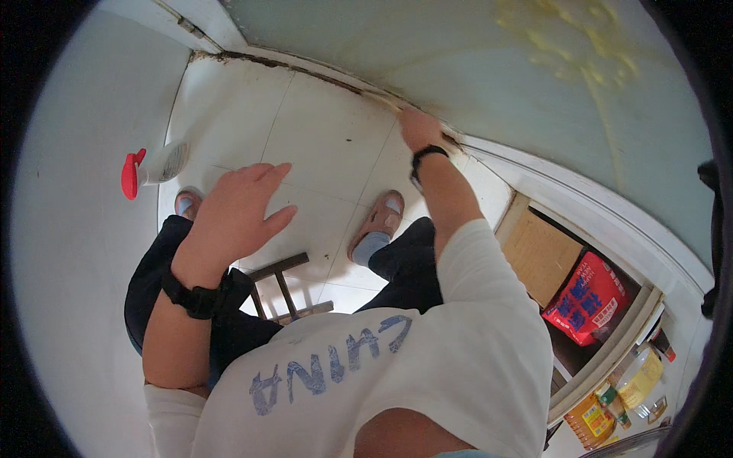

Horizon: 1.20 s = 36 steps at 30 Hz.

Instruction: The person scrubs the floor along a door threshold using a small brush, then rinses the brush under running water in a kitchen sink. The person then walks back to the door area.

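My left hand (237, 212) hangs in the air over the floor, its thumb apart from the fingers, holding nothing. Down at the foot of the pale green panel (458, 63), my right hand (421, 130) is curled close against the dirty bottom edge. A blurred tan strip (382, 101) runs left from its fingers; whether it is a tool in the hand or part of the edge, I cannot tell. Dark grime (263, 59) lines the seam between the panel and the white tiled floor (320, 114). A spray bottle with a red head (133, 174) stands by the left wall.
Beneath me is a low stool with dark legs (286, 286), between my shoes (378, 220). On the right, an open cabinet (621, 332) holds a cardboard piece (541, 252) and a red printed bag (587, 297). Several bottles, including an oil bottle (590, 421), stand beside it.
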Each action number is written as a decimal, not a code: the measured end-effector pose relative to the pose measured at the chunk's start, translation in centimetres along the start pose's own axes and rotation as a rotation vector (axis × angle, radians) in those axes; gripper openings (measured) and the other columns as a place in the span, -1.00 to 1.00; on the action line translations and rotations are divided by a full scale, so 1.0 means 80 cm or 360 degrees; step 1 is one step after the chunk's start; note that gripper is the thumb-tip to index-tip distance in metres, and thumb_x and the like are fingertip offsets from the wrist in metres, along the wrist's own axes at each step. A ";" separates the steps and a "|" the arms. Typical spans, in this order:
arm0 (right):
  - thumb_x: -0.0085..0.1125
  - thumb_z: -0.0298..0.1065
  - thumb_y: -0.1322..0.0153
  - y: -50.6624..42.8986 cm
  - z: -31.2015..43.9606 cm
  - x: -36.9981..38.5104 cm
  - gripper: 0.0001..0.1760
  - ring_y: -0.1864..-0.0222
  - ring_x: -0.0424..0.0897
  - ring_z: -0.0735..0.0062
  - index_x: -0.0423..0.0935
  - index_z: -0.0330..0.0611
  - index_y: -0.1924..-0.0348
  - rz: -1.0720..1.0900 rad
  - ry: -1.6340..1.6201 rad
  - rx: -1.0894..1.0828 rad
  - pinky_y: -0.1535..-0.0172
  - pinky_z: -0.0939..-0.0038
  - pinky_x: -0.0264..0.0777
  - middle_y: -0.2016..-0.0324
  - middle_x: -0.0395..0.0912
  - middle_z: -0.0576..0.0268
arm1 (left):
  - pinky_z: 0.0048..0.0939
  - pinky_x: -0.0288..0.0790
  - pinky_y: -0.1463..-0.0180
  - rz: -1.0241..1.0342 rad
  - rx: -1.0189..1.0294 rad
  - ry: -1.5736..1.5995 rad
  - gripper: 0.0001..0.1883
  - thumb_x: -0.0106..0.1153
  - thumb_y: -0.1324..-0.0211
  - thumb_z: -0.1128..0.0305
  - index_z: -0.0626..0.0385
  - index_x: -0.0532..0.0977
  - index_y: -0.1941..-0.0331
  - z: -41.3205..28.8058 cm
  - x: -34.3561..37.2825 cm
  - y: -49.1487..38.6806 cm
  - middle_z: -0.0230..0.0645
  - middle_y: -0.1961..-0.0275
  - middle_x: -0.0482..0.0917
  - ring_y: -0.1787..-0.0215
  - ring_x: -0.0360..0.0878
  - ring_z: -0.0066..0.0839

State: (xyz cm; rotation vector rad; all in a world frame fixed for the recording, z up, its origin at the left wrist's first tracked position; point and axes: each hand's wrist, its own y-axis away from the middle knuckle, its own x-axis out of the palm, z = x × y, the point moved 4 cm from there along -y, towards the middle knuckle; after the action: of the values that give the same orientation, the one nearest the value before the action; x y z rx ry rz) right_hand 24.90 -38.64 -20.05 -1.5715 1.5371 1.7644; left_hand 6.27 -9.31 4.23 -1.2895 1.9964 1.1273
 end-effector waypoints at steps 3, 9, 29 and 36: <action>-0.09 -0.06 -0.52 -0.005 0.017 -0.011 -0.61 0.09 0.65 -0.08 0.60 -0.15 0.14 -0.0005 -0.0372 0.0073 0.08 -0.02 0.53 0.14 0.66 0.01 | -0.16 0.37 -0.17 0.0016 -0.0035 0.0035 -0.46 0.19 -0.16 0.21 0.20 0.41 -0.19 -0.003 -0.007 -0.006 -0.06 -0.06 0.56 -0.05 0.53 -0.08; -0.10 -0.13 -0.51 0.098 -0.137 0.025 -0.67 0.05 0.65 0.06 0.61 -0.02 0.06 0.0161 -0.0264 0.0631 0.08 0.05 0.53 0.12 0.67 0.06 | -0.17 0.36 -0.18 0.0058 -0.0051 0.0049 -0.46 0.19 -0.16 0.21 0.19 0.40 -0.19 -0.002 -0.007 -0.011 -0.06 -0.06 0.55 -0.07 0.52 -0.07; -0.14 0.04 -0.53 0.113 0.006 -0.056 -0.56 0.24 0.65 -0.09 0.54 -0.14 0.22 -0.0219 -0.0274 0.0187 0.21 -0.03 0.52 0.34 0.67 -0.05 | -0.13 0.43 -0.10 -0.0150 0.0088 0.0010 -0.48 0.19 -0.13 0.16 0.18 0.47 -0.12 0.018 -0.008 0.041 -0.11 -0.02 0.58 0.01 0.57 -0.07; -0.12 -0.05 -0.53 0.138 0.080 -0.127 -0.65 0.25 0.64 -0.09 0.46 -0.15 0.21 -0.0559 -0.0278 0.0036 0.24 -0.03 0.52 0.31 0.63 -0.04 | -0.13 0.42 -0.15 -0.0147 0.0049 -0.0031 -0.46 0.15 -0.21 0.14 0.15 0.40 -0.22 0.029 -0.018 0.073 -0.05 -0.09 0.54 -0.07 0.53 -0.05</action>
State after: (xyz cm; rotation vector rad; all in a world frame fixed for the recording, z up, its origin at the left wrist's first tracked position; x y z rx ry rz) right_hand 16.41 -33.28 -7.22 -1.5210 1.1173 1.6296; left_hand 1.57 -5.43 6.26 -1.3357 1.9128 1.0582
